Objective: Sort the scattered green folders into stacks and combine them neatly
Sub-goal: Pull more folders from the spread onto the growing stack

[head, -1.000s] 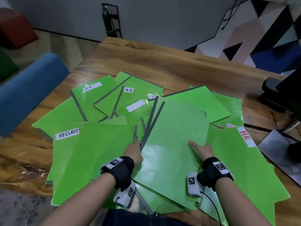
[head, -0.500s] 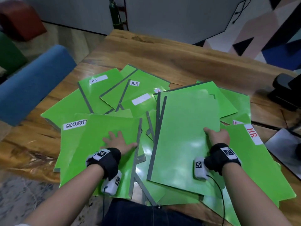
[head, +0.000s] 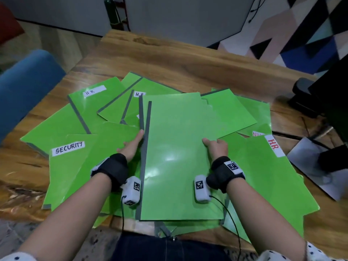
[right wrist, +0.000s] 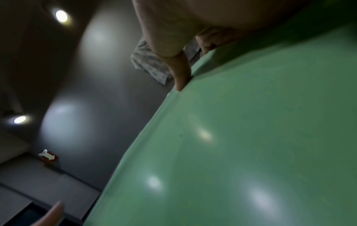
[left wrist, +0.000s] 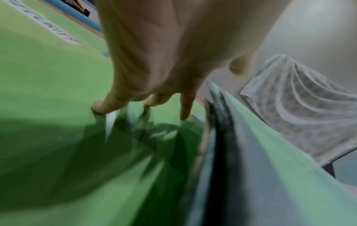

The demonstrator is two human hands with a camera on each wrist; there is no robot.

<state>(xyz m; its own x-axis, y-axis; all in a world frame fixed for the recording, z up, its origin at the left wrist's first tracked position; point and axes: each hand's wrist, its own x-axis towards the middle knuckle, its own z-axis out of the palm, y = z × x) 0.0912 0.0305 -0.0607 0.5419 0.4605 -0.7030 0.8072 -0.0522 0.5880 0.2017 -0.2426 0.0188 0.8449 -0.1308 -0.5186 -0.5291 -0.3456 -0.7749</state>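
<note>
Several green folders (head: 105,110) lie fanned over the wooden table (head: 188,59), some labelled HR or SECURITY. A squared stack of green folders (head: 175,157) with grey spines sits on top in the middle, also seen in the right wrist view (right wrist: 251,137). My right hand (head: 214,146) grips the stack's right edge, thumb on top and fingers underneath. My left hand (head: 131,144) lies against the stack's left spine. Its thumb runs along the spine, and its straight fingers (left wrist: 104,105) touch the folders below.
A blue chair (head: 28,81) stands at the left of the table. At the right are a black monitor base (head: 305,95), cables and a grey sheet (head: 308,166). The far half of the table shows bare wood. The table's near edge is at my waist.
My left hand left the SECURITY-side folder and moved right to the stack's spine. The stack has turned straighter and sits more centred between both hands.
</note>
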